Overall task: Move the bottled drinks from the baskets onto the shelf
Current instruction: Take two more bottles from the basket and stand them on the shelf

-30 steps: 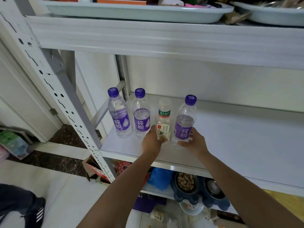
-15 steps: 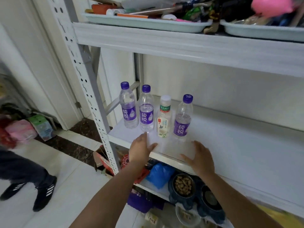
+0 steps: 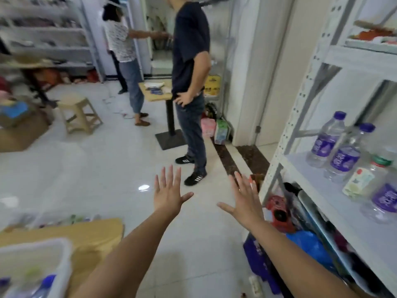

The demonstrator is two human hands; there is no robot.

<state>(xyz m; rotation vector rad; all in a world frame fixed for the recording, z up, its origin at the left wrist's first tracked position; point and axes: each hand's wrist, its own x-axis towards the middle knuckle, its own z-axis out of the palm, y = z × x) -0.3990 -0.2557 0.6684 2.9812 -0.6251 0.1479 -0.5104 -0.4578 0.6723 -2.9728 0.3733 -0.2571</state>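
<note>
Half a second ago both hands lay at the front edge of the shelf [image 3: 330, 201]. They have since drawn away from it, and the view has swung left, so they now reach out over the pale tiled floor [image 3: 107, 168]. The left hand [image 3: 169, 194] is spread wide, fingers straight and apart, back upward, holding nothing. The right hand [image 3: 245, 201] is near it on its right, not touching it, and is equally wide and empty. Just to the right of the right hand stands the white metal shelf. On its board four bottles stand in a row, well clear of both hands: a purple-labelled bottle [image 3: 324, 143] farthest along, a second purple-labelled bottle [image 3: 345, 155] beside it, then a white-labelled bottle [image 3: 361, 179] with a green band, and nearest the frame edge a third purple-labelled bottle [image 3: 384, 196], partly cut off. Under that board, below and to the right of the right hand, sits a blue bag [image 3: 307, 246] among blurred clutter. Behind and to the left of the left hand, near the person's elbow, a white basket [image 3: 43, 244] rests on a tan worktop [image 3: 86, 235]. Inside it shows a blurred bottle with a purple cap [image 3: 48, 280]. Ahead of the hands a person in a dark shirt [image 3: 191, 61] stands on the floor with a hand on the hip. Beyond them is a small table [image 3: 156, 91] on a black post, and a second person [image 3: 122, 39] stands farther back. Far ahead to the left of the left hand is a stool [image 3: 79, 112].
</note>
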